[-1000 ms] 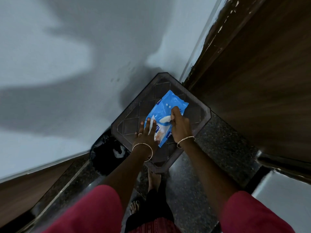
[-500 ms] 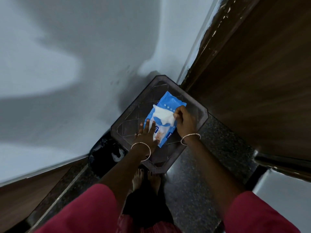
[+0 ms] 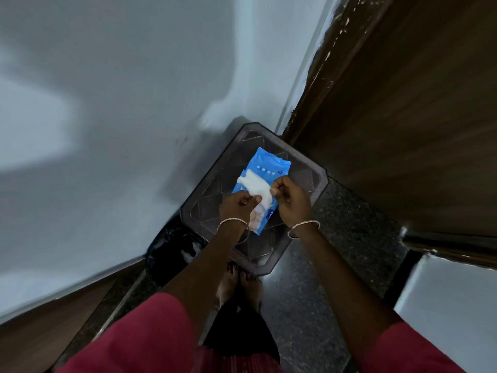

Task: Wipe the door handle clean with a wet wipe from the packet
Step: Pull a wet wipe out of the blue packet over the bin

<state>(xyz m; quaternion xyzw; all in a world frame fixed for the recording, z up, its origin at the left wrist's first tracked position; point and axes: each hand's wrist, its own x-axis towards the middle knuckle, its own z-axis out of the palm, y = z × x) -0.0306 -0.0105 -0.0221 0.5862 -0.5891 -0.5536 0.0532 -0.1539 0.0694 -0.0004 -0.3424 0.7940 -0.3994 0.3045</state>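
1. Blue plastic is showing at the centre of my feed: the packet (image 3: 271,165) is lying flat on the dark patterned stool top (image 3: 204,214), its long axis running diagonally away from the person.
2. White fabric, the wet wipe (image 3: 252,185), is spreading as 1 crumpled sheet across the middle of the packet. I cannot tell whether its lower end is inside the packet's opening.
3. I am reading the left hand (image 3: 236,205) as grasping: thumb and curled fingers are pinching the lower left part of the wipe, above the near end of the packet.
4. I am reading the right hand (image 3: 291,200) as grasping too: thumb and fingertips are pinching the right edge of the wipe, with the remaining fingers curling inward.
5. These 2 hands are working close together, just apart, with the wipe bridging them. Each wrist is wearing 1 thin metal bangle, the left bangle (image 3: 232,222) and the right bangle (image 3: 304,226).
6. Support surface: the stool is standing in the corner between the pale grey wall (image 3: 121,117) and the brown wooden door (image 3: 403,125), on the dark speckled floor (image 3: 309,297).
7. Surroundings: 1 black bag (image 3: 172,254) is lying on the floor just beside the stool's near left edge, and 2 bare feet (image 3: 239,284) are standing just in front of the stool.
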